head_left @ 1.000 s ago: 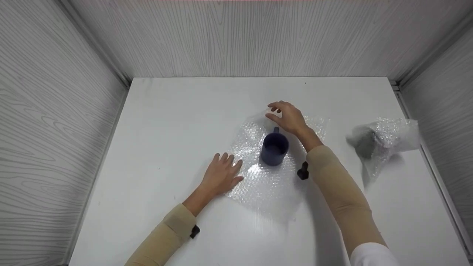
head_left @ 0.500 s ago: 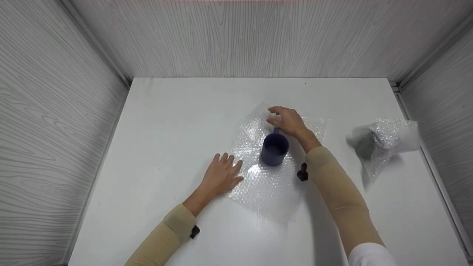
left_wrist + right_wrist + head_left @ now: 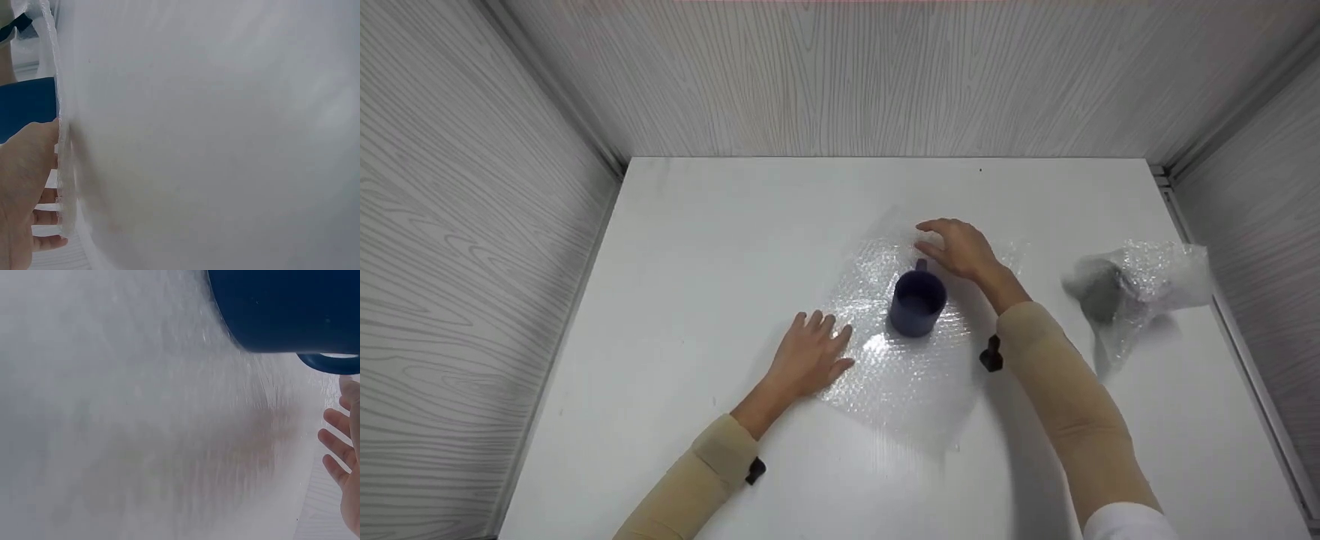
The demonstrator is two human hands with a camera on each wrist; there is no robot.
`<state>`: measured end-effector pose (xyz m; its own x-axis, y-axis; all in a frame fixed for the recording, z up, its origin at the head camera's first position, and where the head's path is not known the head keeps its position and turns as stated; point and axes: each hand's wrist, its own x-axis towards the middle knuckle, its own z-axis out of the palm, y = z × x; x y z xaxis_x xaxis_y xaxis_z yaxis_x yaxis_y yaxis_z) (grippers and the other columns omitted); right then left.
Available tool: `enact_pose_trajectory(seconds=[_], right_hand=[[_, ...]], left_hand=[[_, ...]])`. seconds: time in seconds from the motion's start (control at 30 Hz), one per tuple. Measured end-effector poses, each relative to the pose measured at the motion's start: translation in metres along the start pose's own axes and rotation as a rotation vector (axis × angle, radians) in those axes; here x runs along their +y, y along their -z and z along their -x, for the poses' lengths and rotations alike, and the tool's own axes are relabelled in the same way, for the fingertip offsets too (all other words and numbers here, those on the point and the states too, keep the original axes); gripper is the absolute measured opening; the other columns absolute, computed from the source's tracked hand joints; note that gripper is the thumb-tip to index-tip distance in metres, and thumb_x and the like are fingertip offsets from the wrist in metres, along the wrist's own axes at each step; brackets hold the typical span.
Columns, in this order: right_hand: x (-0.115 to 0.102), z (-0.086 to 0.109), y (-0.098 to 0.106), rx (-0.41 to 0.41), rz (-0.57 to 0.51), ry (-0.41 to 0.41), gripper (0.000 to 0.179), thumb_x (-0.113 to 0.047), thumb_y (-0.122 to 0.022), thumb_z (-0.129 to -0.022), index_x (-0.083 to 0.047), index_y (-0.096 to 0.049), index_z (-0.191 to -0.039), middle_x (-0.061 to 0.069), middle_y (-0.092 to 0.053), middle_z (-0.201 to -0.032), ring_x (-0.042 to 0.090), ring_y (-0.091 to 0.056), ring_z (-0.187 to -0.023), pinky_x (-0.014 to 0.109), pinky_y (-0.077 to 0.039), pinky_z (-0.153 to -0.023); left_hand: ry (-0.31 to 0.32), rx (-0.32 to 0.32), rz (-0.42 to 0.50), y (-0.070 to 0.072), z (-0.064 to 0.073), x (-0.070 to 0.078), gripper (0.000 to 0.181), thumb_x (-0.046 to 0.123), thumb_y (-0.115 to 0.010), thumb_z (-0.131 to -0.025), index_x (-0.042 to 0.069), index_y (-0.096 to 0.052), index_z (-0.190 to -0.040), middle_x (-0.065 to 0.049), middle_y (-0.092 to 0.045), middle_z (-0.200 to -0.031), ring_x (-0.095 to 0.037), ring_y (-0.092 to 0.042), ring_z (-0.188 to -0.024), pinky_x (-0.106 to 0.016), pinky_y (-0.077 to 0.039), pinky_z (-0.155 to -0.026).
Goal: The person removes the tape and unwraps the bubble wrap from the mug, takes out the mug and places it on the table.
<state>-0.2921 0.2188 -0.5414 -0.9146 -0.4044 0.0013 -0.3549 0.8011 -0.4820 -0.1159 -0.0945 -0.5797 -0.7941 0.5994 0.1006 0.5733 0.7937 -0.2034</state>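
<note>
A dark blue mug (image 3: 917, 304) stands upright on a sheet of clear bubble wrap (image 3: 896, 397), its handle (image 3: 921, 265) pointing to the back. My left hand (image 3: 808, 355) rests with spread fingers on the sheet's left edge. In the left wrist view, the fingers of that hand (image 3: 25, 185) lie along the bubble wrap's edge, beside the mug (image 3: 28, 107). Just behind and right of the mug, my right hand (image 3: 960, 247) hovers over the sheet, its fingers loosely bent and nothing visible in them. The right wrist view has this hand (image 3: 350, 439) close to the mug's handle (image 3: 326, 363).
On the right of the white table (image 3: 720, 240) lies a bundle of bubble wrap (image 3: 1166, 274) around a dark grey-green object (image 3: 1102, 292), its kind unclear. Wood-grain panels (image 3: 825, 82) enclose the table at the back and both sides.
My right hand has come slightly nearer, then shifted right, away from the sheet's back corner. That corner now reaches farther back. The left hand and the mug have stayed put.
</note>
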Motion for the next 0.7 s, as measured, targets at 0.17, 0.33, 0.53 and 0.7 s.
enact_pose_trajectory(seconds=[0.17, 0.33, 0.53, 0.7], right_hand=[[0.003, 0.015, 0.01, 0.019, 0.05, 0.023, 0.046, -0.038, -0.063, -0.105, -0.01, -0.066, -0.141, 0.016, -0.066, -0.146, 0.042, -0.059, -0.139, 0.057, -0.045, -0.119], [0.007, 0.032, 0.017, 0.039, 0.093, 0.07, 0.046, -0.039, -0.064, -0.105, -0.009, -0.067, -0.139, 0.017, -0.069, -0.141, 0.042, -0.063, -0.133, 0.058, -0.048, -0.115], [0.005, 0.055, 0.02, 0.053, 0.155, 0.1, 0.051, -0.043, -0.067, -0.102, -0.01, -0.066, -0.141, 0.017, -0.069, -0.141, 0.043, -0.064, -0.13, 0.06, -0.049, -0.112], [0.002, 0.073, 0.02, 0.039, 0.209, 0.105, 0.056, -0.043, -0.07, -0.099, -0.011, -0.063, -0.144, 0.018, -0.066, -0.143, 0.043, -0.061, -0.134, 0.06, -0.048, -0.112]], left_hand=[[-0.003, -0.018, -0.009, 0.001, -0.001, 0.0, 0.059, 0.062, -0.047, -0.105, 0.021, -0.062, -0.146, -0.012, -0.069, -0.136, -0.032, -0.063, -0.131, -0.048, -0.051, -0.109], [-0.003, -0.016, -0.008, 0.001, -0.002, 0.001, 0.059, 0.062, -0.048, -0.105, 0.021, -0.062, -0.146, -0.012, -0.07, -0.136, -0.032, -0.063, -0.13, -0.048, -0.051, -0.109], [-0.002, -0.042, 0.01, 0.0, -0.003, 0.0, 0.06, 0.062, -0.046, -0.106, 0.021, -0.06, -0.147, -0.012, -0.068, -0.139, -0.033, -0.062, -0.133, -0.049, -0.05, -0.111], [0.0, -0.05, 0.012, 0.0, -0.003, 0.0, 0.06, 0.061, -0.046, -0.106, 0.021, -0.06, -0.148, -0.013, -0.067, -0.14, -0.033, -0.061, -0.134, -0.049, -0.05, -0.112]])
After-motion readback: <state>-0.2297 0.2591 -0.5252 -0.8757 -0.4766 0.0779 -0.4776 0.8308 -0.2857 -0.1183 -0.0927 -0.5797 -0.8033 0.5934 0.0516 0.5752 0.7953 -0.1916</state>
